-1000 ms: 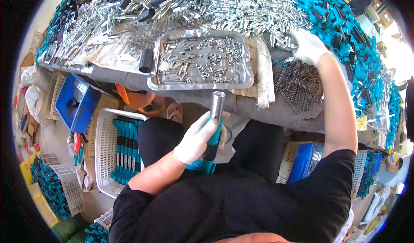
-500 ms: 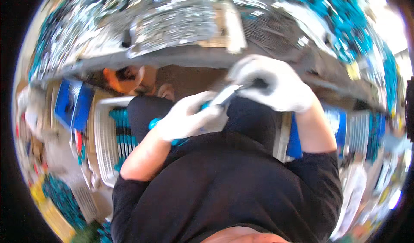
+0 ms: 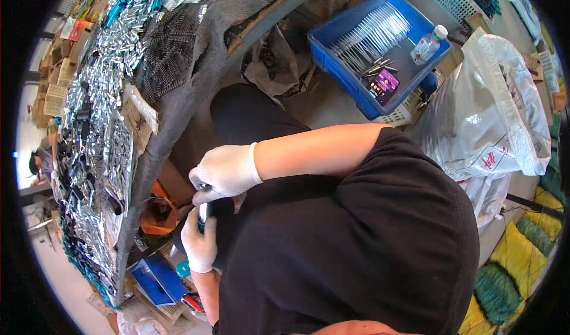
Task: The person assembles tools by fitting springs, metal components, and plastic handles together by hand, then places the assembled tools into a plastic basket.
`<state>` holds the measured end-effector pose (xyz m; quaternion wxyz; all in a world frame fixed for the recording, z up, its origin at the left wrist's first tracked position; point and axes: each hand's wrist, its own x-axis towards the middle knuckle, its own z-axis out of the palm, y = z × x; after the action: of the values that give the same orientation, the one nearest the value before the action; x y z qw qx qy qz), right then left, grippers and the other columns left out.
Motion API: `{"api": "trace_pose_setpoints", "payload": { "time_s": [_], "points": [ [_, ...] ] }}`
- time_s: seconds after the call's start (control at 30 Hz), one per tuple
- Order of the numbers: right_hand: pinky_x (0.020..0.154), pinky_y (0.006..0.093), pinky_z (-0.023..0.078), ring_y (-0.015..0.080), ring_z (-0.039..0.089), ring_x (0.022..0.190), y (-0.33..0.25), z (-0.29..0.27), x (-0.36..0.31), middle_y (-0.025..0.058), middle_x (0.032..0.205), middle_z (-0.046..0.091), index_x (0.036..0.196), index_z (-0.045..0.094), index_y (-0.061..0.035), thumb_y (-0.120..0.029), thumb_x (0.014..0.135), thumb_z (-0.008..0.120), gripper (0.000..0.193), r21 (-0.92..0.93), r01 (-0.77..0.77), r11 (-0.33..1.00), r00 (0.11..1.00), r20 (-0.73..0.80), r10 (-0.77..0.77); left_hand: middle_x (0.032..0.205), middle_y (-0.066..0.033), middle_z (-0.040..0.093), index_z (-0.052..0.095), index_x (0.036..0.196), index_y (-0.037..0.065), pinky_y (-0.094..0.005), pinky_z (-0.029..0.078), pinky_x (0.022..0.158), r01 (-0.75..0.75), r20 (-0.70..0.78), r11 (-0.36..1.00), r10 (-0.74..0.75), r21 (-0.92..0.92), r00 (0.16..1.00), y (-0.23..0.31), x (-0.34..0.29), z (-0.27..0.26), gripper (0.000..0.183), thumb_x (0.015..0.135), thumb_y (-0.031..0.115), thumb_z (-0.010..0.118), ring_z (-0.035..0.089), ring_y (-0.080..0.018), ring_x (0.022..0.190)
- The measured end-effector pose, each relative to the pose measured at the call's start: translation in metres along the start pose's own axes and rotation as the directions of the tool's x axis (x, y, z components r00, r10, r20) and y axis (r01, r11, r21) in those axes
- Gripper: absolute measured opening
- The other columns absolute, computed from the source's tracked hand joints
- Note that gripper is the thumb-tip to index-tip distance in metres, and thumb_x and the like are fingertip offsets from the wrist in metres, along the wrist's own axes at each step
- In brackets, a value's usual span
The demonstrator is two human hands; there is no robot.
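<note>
My left hand [image 3: 199, 244], in a white glove, is closed round a tool with a teal handle [image 3: 183, 269] and a shiny metal barrel [image 3: 205, 211]. The barrel points up out of the fist, and the teal end shows beside the wrist. Just above, at the barrel's tip, the gloved fingers of my right hand [image 3: 228, 171] are pinched together. Something small and dark shows between those fingers, but its kind is hidden. Both hands are above my lap, beside the bench edge.
Metal tubes [image 3: 122, 50] and dark springs [image 3: 169, 53] lie heaped on the bench at left. A blue crate [image 3: 350, 91] at upper right holds metal rods, a bottle and a phone. A clear plastic bag [image 3: 475, 121] stands right; a blue bin [image 3: 157, 281] is lower left. Another person is far left.
My view has swung to the right, so the bench now lies at left and the blue crate and plastic bag show. My hands still hold the tool, close together.
</note>
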<state>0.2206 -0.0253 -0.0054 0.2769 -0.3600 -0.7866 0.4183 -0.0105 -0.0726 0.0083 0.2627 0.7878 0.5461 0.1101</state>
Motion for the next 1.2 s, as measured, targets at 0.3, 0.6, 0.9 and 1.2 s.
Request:
{"api": "trace_pose_setpoints", "payload": {
  "time_s": [0.3,0.6,0.9,1.2],
  "points": [
    [0.073,0.0390,0.050,0.0308,0.063,0.082,0.025,0.000,-0.013,0.0130,0.087,0.064,0.091,0.063,-0.0056,-0.015,0.082,0.065,0.014,0.104,0.455,0.884,0.889,-0.111,-0.445,0.078,-0.0128,0.060,0.059,0.103,-0.005,-0.0303,0.045,0.069,0.248,0.347,0.847,-0.081,-0.471,0.934,0.004,0.014,-0.006,0.031,0.082,0.017,0.055,0.055,-0.0154,0.072],
    [0.070,0.0430,0.050,0.0348,0.065,0.074,0.047,-0.014,-0.013,0.0161,0.076,0.067,0.092,0.066,-0.0058,-0.033,0.089,0.057,0.028,0.035,0.178,0.983,0.974,-0.146,-0.171,0.078,-0.0160,0.062,0.060,0.104,-0.003,-0.0349,0.047,0.071,0.165,0.191,0.985,-0.153,-0.050,0.970,0.035,0.042,0.009,0.028,0.083,0.016,0.058,0.061,-0.0248,0.072],
    [0.072,0.0435,0.049,0.0360,0.064,0.079,0.053,-0.016,-0.022,0.0174,0.079,0.065,0.092,0.066,-0.0053,-0.032,0.091,0.055,0.029,0.067,0.213,0.975,0.956,-0.222,-0.194,0.075,-0.0122,0.062,0.061,0.105,-0.002,-0.0317,0.047,0.068,0.130,0.206,0.992,-0.128,0.003,0.970,0.033,0.048,0.012,0.030,0.083,0.018,0.058,0.059,-0.0183,0.070],
    [0.070,0.0430,0.050,0.0345,0.065,0.077,0.052,-0.015,-0.015,0.0174,0.080,0.065,0.097,0.065,-0.0055,-0.032,0.090,0.057,0.028,0.068,0.319,0.945,0.932,-0.204,-0.299,0.072,-0.0120,0.061,0.061,0.105,-0.003,-0.0310,0.046,0.063,0.257,0.237,0.961,-0.227,-0.104,0.945,0.038,0.045,0.012,0.034,0.080,0.020,0.060,0.057,-0.0168,0.065]
  ]
}}
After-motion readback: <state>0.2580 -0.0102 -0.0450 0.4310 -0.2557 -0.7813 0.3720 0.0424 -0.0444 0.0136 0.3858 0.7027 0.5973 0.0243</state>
